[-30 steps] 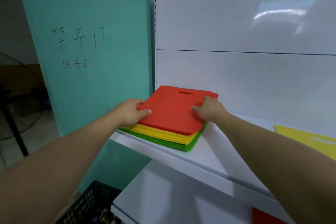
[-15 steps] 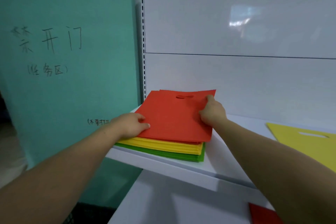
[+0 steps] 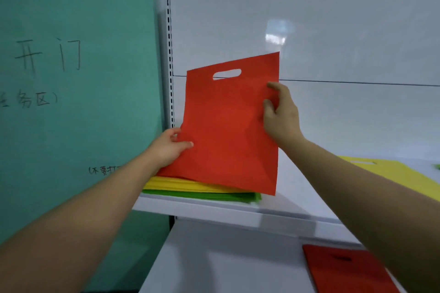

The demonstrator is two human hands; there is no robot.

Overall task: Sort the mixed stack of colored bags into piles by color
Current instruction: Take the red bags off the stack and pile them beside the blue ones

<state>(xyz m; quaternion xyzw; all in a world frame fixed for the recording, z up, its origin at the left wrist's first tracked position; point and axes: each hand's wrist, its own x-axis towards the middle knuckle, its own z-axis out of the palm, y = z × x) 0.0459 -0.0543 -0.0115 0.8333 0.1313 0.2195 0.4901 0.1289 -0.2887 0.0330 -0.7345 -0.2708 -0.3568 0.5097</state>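
1. The teal panel (image 3: 83,102), with handwritten characters on it, stands at your left beside the white shelving.
2. The upper shelf (image 3: 309,188) carries the stack of yellow and green bags (image 3: 197,190) at its left end. A single yellow bag (image 3: 400,171) lies flat, well apart to the right.
3. The lower shelf (image 3: 226,257) carries one flat red bag (image 3: 338,266) at its right side.
4. The held red bag (image 3: 226,131) stands almost upright over the stack, with its handle hole at the top.
5. Your right hand (image 3: 282,116) pinches the right edge of this bag between thumb and fingers.
6. Your left hand (image 3: 166,147) grips its lower left corner, with the thumb on the front.
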